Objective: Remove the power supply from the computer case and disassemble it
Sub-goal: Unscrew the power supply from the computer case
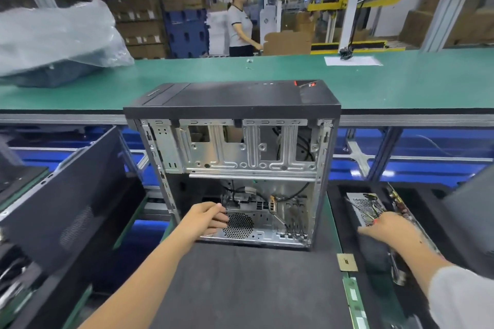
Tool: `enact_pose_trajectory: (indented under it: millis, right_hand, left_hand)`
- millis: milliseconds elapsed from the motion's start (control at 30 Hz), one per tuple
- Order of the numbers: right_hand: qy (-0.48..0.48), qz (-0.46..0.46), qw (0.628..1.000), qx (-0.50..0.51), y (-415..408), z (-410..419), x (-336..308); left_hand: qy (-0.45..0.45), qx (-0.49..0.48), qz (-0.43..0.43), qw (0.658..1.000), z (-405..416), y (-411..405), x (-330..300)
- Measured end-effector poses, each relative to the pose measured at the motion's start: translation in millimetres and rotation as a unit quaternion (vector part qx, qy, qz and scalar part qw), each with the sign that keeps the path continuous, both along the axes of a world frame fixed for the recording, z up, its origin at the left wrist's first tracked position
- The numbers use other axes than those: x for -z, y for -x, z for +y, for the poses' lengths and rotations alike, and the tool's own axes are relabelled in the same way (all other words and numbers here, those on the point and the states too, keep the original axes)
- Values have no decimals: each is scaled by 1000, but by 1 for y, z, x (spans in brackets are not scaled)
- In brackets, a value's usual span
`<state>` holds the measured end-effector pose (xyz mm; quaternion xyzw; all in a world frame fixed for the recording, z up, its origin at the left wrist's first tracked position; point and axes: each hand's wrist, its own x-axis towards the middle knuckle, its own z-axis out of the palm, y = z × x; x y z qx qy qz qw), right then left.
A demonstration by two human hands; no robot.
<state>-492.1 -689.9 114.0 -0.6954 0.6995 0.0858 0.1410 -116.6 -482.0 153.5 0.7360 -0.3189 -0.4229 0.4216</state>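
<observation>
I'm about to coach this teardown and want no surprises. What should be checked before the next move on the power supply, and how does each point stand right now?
1. Case side open for access: ok. The computer case stands with its interior exposed.
2. Case steadied: ok. The left hand rests at the lower left of the opening, by the round vent grille.
3. Tool in hand: cannot tell. The right hand is blurred, out in the tray on the right beside a perforated metal box.
4. Cables clear: not ok. Black cables still run inside the case.
5. Work mat free for parts: ok.
</observation>
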Motion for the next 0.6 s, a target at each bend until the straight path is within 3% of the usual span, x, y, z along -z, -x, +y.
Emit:
enact_pose_trajectory:
  millis: [367,600]
  right_hand:
    - [146,38,988,19,12,63,-99]
    - [199,59,978,4,3,167,-149]
  left_hand:
    - [28,112,18,993,6,46,-33]
    - [27,211,35,977,61,62,-49]
